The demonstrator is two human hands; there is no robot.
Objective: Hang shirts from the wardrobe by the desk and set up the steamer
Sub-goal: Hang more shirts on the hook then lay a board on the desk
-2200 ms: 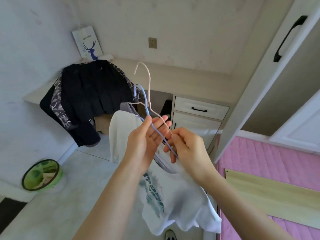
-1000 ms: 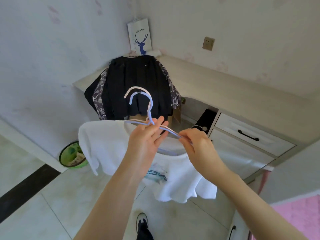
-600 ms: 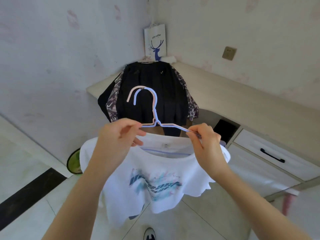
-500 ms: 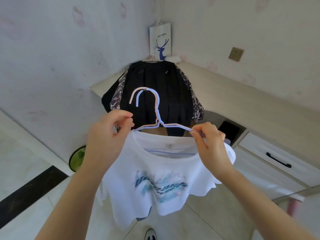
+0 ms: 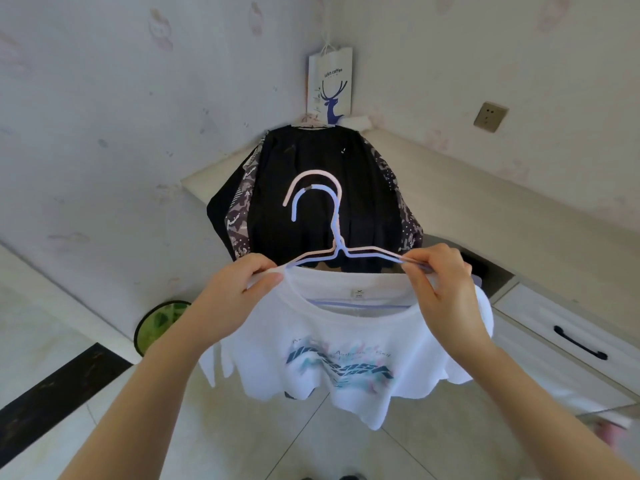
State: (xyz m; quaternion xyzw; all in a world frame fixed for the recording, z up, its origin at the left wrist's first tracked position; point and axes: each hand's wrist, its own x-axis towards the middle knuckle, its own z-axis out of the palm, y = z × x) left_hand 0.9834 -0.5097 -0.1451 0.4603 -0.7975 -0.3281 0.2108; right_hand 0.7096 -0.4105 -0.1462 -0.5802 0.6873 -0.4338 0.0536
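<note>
A white T-shirt [image 5: 343,355] with a blue-teal chest print hangs on two thin wire hangers held together, one pink [image 5: 313,174] and one blue [image 5: 298,206]. My left hand [image 5: 239,296] pinches the shirt's left shoulder over the hangers' left arm. My right hand [image 5: 440,285] pinches the hangers' right arm at the shirt's other shoulder. Behind them, dark shirts [image 5: 311,199] hang over the corner of the pale desk [image 5: 485,199]. No steamer is in view.
A white paper bag with a blue deer print [image 5: 330,86] stands in the desk corner. A wall socket [image 5: 490,116] is at the right. Desk drawers with black handles [image 5: 580,346] are at the right. A green-lined bin [image 5: 157,323] sits on the tiled floor.
The white shirt has turned to face me and spread flat. My hands have moved apart from the hangers' neck to their two shoulders. My view has swung left toward the desk corner.
</note>
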